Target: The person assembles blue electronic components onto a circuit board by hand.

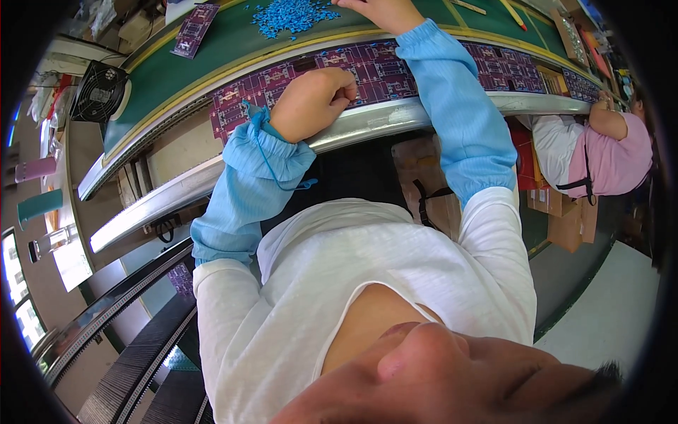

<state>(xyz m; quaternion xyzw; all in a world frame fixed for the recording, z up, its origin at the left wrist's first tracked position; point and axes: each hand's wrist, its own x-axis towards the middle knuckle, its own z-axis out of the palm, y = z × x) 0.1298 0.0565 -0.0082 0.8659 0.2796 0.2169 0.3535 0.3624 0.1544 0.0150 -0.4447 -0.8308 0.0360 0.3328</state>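
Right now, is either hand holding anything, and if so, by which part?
I cannot tell: the left hand curls over the purple circuit boards, hiding its grip; the right hand, by the blue pieces, is partly out of view.

A bright window (15,275) lines the far left; cardboard boxes (571,222) stand at right, near what appears to be pale grey floor (611,307).

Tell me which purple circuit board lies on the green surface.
The lone board at upper left, between the black fan and the pile of blue pieces. It's apart from the row of boards by your left hand.
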